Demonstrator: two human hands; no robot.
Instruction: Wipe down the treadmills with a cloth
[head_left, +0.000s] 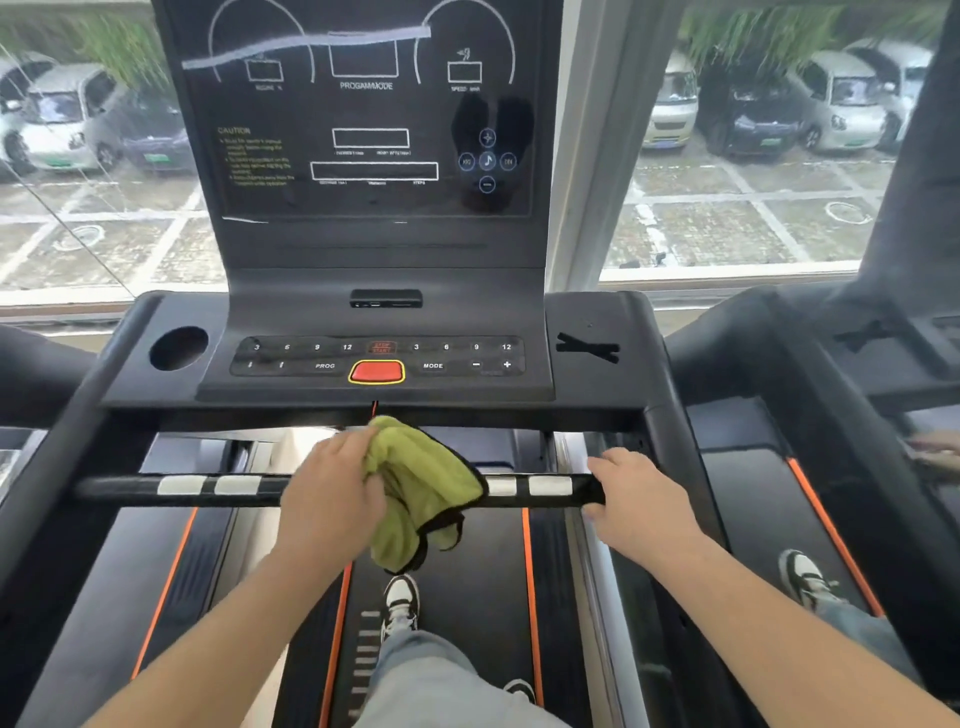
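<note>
A black treadmill fills the view, its console upright ahead and a button panel with a red stop key below it. A black crossbar with silver sensor pads runs across in front of me. My left hand grips a bunched yellow-green cloth with a dark hem, pressed on the middle of the bar. My right hand rests on the bar's right end, fingers curled over it.
A round cup holder sits left of the panel. My legs and sneakers stand on the belt with orange stripes. A second treadmill stands on the right. Large windows behind show parked cars.
</note>
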